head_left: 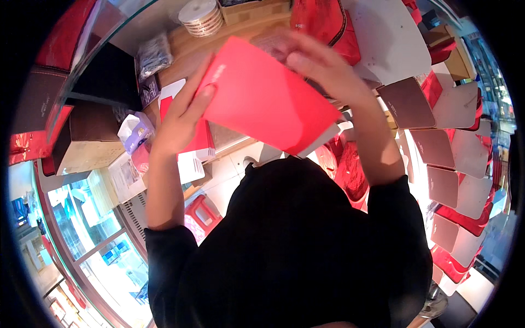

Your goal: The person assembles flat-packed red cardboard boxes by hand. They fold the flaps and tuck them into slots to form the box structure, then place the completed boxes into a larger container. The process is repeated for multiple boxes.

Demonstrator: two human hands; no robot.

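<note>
The red folder [262, 98] is held up at a slant over the near edge of the bench [238, 33], a pale layer showing at its lower right corner. At the folder's left edge, the person's left hand [183, 116] is closed on it, thumb on top; the fingers presumably support it from beneath, keeping the broad face up. By the folder's upper right edge, the right hand [322, 64] is blurred, fingers loosely bent; whether it touches cannot be told. Left of the folder lies a stack of red and white sheets [201, 143], likely kept there for easy reach. Farther left of the folder is a purple tissue pack [136, 135]; beyond it stand ribbon spools [200, 19], apparently piled to save room.
</note>
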